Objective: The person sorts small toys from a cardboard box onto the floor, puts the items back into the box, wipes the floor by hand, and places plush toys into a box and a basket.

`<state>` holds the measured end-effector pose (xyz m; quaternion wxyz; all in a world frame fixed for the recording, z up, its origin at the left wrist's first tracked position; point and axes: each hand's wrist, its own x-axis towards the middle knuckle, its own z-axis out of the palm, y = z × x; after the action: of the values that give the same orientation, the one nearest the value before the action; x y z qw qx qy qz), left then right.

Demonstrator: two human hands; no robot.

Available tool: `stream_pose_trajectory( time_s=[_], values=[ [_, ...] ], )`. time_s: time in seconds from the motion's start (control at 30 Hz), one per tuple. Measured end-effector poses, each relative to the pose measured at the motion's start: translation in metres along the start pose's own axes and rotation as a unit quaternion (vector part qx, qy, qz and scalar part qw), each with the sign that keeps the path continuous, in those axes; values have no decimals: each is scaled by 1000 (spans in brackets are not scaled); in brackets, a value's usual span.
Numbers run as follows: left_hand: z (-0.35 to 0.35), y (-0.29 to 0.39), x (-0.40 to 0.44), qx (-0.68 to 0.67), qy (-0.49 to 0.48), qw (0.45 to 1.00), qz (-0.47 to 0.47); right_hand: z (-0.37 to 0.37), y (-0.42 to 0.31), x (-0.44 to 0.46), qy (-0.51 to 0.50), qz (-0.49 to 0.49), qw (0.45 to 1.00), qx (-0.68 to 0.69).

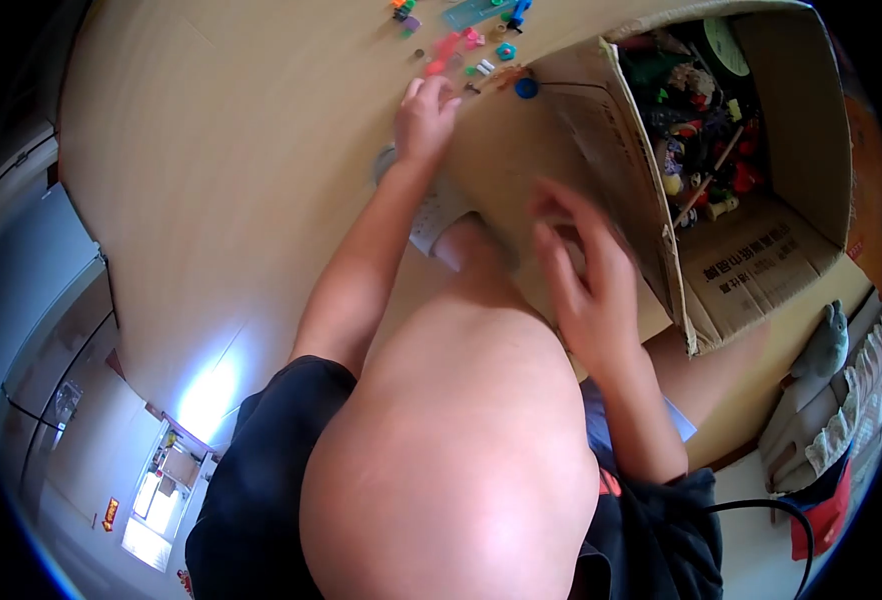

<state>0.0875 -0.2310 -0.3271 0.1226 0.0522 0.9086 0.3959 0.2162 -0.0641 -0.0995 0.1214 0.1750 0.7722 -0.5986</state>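
My left hand (427, 118) reaches out over the floor with its fingers pinched. At its fingertips is a red, see-through plastic toy (443, 55), blurred, its exact kind unclear. Small toys lie just beyond: a teal flower-shaped piece (505, 51), a pink piece (474, 38) and a round blue cap (527, 88). My right hand (591, 265) hovers beside the cardboard box (651, 190), slightly smeared by motion, thumb and fingers apart and nothing visible between them. Inside the open box lies a jumble of small toys (706, 120).
My bent knee (451, 430) fills the lower middle, and a shoe (426, 220) rests on the floor (211, 200). At right are a grey plush toy (823, 340), ruffled cloth (856, 400) and a black cable (791, 510). A pale cabinet (51, 260) stands at left.
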Motion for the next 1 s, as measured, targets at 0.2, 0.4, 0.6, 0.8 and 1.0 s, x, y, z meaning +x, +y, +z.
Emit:
stream_pose_trajectory(
  time_s=[0.2, 0.4, 0.6, 0.8, 1.0],
  values=[
    [-5, -10, -8, -195, 49, 972, -120, 41, 86, 66, 50, -40, 971, -229],
    [-3, -31, 10, -361, 188, 884, -229, 84, 136, 115, 85, -11, 971, -224],
    [-8, 4, 32, -182, 201, 948, -164, 90, 141, 144, 128, 33, 981, -139],
    [9, 24, 32, -119, 154, 972, -132, 106, 139, 170, 144, 51, 988, -35],
    [17, 27, 26, -208, 118, 961, -140, 106, 148, 179, 129, 27, 991, -5]
  ],
)
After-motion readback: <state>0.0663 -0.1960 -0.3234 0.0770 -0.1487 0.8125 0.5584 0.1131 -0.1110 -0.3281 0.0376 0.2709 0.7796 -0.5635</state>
